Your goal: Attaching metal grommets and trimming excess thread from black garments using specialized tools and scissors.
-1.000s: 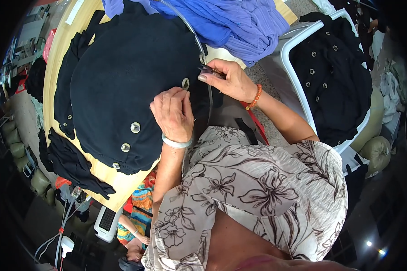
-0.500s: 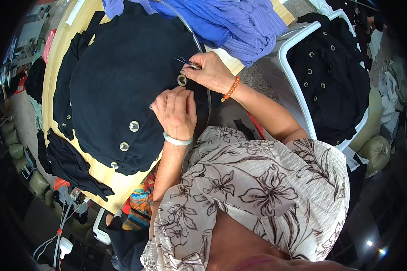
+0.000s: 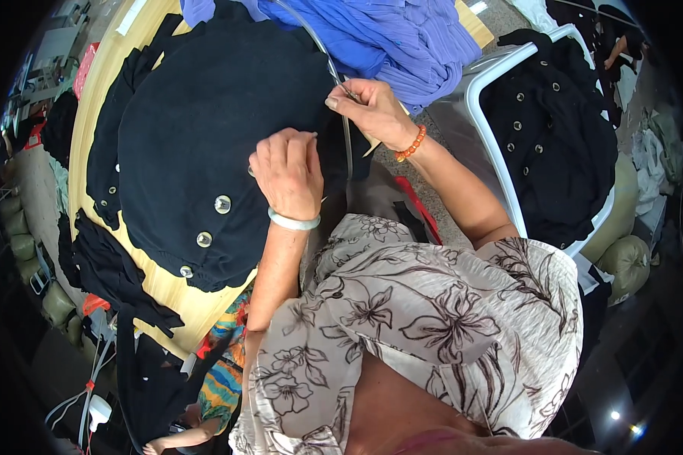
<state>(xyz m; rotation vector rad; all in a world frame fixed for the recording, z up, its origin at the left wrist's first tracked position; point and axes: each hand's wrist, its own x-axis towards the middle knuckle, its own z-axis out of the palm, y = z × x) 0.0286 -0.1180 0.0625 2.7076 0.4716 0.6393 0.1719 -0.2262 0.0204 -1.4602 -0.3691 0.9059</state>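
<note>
A black garment (image 3: 197, 114) with several shiny round buttons (image 3: 222, 204) lies spread over a rounded form on the table. My left hand (image 3: 287, 173) presses onto its right part, fingers bent together and closed on the cloth. One button's edge peeks out beside those fingers; anything else beneath the hand is hidden. Farther right, my right hand (image 3: 376, 114) is closed around small thread snips (image 3: 348, 92), mostly covered by the fingers. It hovers by the grey tube (image 3: 328, 62) that curves along the garment's right side.
Blue and lilac cloth (image 3: 402, 45) is heaped at the far side of the wooden table (image 3: 171, 296). A white-rimmed bin (image 3: 478, 106) of black buttoned garments stands at right. More black cloth (image 3: 106, 262) lies at left. Another person's arm (image 3: 182, 438) shows at lower left.
My right hand has moved right, away from the garment's button, with the snips. My left hand has shifted slightly up and left. Another person's arm has appeared at lower left.
</note>
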